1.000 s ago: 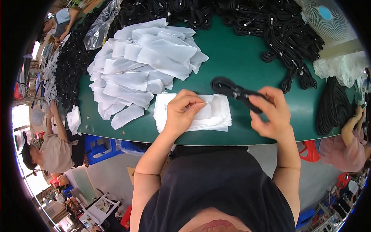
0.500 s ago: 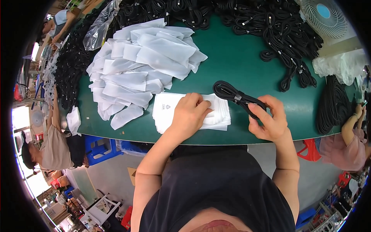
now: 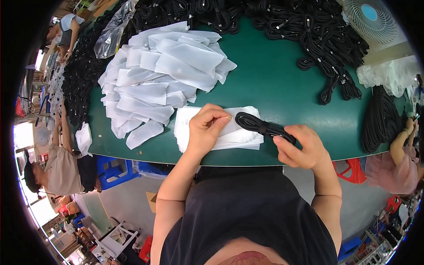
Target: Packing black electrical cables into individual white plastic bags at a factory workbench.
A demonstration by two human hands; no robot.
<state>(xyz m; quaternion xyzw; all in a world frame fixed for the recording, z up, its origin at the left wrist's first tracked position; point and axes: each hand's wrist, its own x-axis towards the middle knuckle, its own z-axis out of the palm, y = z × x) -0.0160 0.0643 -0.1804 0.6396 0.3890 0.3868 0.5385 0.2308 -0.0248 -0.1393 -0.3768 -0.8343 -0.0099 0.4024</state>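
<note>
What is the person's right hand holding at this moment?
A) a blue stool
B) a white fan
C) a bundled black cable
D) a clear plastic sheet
C: the right hand grips a bundled black cable above the small stack of white bags that the left hand pinches.

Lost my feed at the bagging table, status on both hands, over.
Left hand pinching top white bag of flat stack. Right hand gripping coiled black cable, its end at the bag. Loose bag pile off to the left, not in the way.
</note>
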